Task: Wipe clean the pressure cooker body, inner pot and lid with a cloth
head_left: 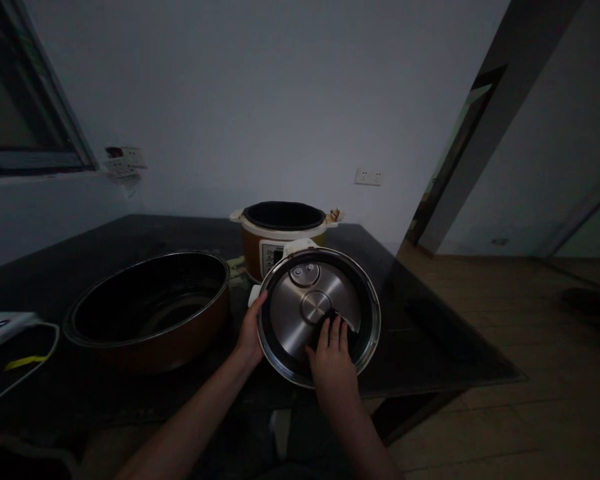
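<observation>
A pale wall (260,100) fills the far side of the scene, with a tiled floor (495,320) to the right. A dark table (400,360) stands against the wall. On its left part sits a wide, dark round pot (145,350) with a brownish outside, its mouth uncovered. Right of the pot and farther off, a brown and white electric cooker (251,253) stands upright, also uncovered, with a control panel (269,257) on its front.

Nearer than the cooker, and hiding part of it, is a round metal lid (287,293), tilted so that its shiny inner face and dark sealing ring are turned toward the person. The left hand (250,333) is clamped on the lid's left rim, just below a white side tab (254,293). The right hand (335,370) lies over the near right part of the inner face, fingers stretched out and slightly apart on something dark (351,337); I cannot tell whether they grip it.

At the far left of the table rests a white device (5,327) with a pale cable (57,337). Smaller still are a wall socket (369,177) right of the cooker and a yellow strip (25,362) beside the cable.
</observation>
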`<state>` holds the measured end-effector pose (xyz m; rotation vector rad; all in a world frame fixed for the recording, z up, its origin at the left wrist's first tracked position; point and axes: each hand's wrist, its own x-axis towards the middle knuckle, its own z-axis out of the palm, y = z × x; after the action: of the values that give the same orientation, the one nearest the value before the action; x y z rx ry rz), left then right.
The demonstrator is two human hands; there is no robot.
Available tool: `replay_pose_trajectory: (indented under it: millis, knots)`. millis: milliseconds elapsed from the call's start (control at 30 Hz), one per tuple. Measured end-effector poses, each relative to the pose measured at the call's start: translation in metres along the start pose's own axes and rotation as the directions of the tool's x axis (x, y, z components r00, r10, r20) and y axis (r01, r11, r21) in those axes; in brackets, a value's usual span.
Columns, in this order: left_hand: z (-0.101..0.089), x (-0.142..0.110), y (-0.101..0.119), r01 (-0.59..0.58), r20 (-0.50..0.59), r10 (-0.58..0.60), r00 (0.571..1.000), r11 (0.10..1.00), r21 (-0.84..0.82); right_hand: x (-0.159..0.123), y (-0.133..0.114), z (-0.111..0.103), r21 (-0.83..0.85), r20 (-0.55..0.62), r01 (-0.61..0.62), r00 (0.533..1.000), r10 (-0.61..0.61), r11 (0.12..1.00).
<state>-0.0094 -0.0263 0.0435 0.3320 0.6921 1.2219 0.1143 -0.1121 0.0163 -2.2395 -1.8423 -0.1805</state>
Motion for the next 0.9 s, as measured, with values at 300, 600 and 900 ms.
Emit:
replay_pose_trajectory:
  millis: [300,600,900]
  knots:
    - [0.001,-0.001,0.0,0.003,0.01,-0.003,1.0,1.0,-0.008,-0.019,-0.021,-0.012,0.106,0.165,0.154,0.972,-0.17,0.982]
    - [-0.001,0.003,0.001,-0.004,-0.06,0.003,0.998,1.0,-0.021,0.019,-0.028,0.0,0.382,-0.043,0.486,0.859,-0.51,0.786]
    - [0.0,0.002,0.001,-0.053,-0.07,0.051,0.996,0.998,-0.023,0.031,-0.026,-0.01,0.365,-0.055,0.489,0.861,-0.506,0.792]
